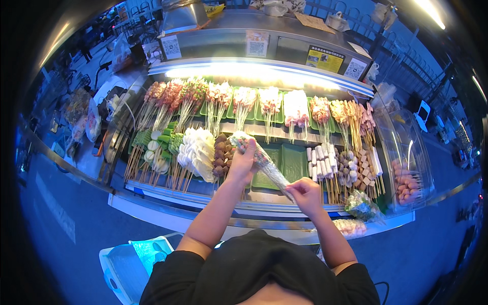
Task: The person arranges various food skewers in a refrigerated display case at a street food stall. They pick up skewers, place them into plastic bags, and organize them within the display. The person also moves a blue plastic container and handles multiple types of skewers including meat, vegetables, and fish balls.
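A long bundle (pixel 267 166) in clear plastic slants across the front of a lit skewer display; it looks like wrapped skewers with red and green pieces at the top. My left hand (pixel 243 162) grips its thick upper part. At the narrow lower end, my right hand (pixel 308 195) pinches the plastic between thumb and fingers. Behind and below the bundle lie green trays (pixel 294 162). Left of my left hand are brown skewered pieces (pixel 222 154) and white sliced skewers (pixel 196 150). White roll skewers (pixel 322 162) stand just beyond my right hand.
Meat skewers (pixel 244 99) line the back row under a bright tube light (pixel 251 72). A plastic-wrapped bunch (pixel 362 206) and a pale packet (pixel 349 227) rest at the front right ledge. A clear box (pixel 408 167) of sausage skewers stands right; a plastic bin (pixel 127 263) sits below left.
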A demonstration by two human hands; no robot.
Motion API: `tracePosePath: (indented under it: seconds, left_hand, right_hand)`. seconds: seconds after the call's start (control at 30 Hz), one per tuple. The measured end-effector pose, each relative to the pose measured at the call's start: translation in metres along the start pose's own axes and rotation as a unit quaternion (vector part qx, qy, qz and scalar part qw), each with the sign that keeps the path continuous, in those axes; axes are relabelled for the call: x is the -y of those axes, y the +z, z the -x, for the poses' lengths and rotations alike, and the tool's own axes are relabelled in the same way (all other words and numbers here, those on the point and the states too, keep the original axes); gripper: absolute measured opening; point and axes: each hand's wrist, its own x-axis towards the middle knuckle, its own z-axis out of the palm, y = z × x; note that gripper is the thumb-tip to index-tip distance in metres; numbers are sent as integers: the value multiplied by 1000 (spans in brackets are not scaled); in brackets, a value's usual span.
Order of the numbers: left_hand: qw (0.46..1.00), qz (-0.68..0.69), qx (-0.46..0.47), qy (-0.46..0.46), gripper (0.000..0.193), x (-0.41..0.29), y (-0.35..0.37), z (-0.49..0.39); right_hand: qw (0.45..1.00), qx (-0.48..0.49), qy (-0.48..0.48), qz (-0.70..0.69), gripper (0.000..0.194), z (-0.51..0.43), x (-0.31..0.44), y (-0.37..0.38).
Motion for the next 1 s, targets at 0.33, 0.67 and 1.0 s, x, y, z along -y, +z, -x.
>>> tracePosePath:
  seconds: [0.33, 0.67, 1.0]
  left_hand:
    - [998, -59, -3, -15, 36, -9, 19, 14]
    - [964, -230, 27, 131, 85, 14, 15, 10]
    - [986, -165, 19, 19, 62, -9, -16, -2]
  right_hand:
    - [943, -93, 203, -245, 16, -3, -31, -7]
    - [996, -39, -80, 5, 13, -41, 28, 23]
    - [943, 65, 182, -270, 31, -49, 7, 21]
